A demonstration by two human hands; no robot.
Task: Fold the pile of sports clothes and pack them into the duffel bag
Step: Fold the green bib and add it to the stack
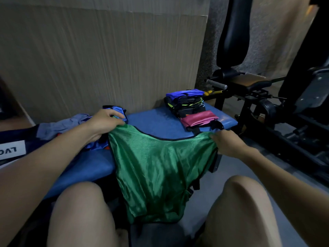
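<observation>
Broadly, a blue padded bench point(153, 122) with a smooth vinyl-like top fills the middle of the view, running from about eight o'clock up toward two o'clock, with a pale ribbed wall panel point(99, 56) behind it at eleven o'clock and black gym machinery point(267, 97) at three o'clock. Next in size, a shiny green mesh vest point(160, 172) edged in black trim hangs over the near edge of the bench at six o'clock, its scooped neckline stretched wide and its body draping down between the person's bare knees. At nine o'clock a loose heap of unfolded clothes point(62, 125), grey-blue and bright blue, lies crumpled beside a dark duffel bag point(12, 138) with a white printed label. At one o'clock a neat folded stack point(187, 102) sits on the bench, blue on top, black with neon piping beneath, and a glossy magenta piece point(197, 119) folded just in front of it. The left hand point(105, 122) is curled, pinching the vest's left shoulder at ten o'clock. The right hand point(226, 141) is likewise clenched on the vest's right shoulder at three o'clock, holding the fabric taut.
</observation>
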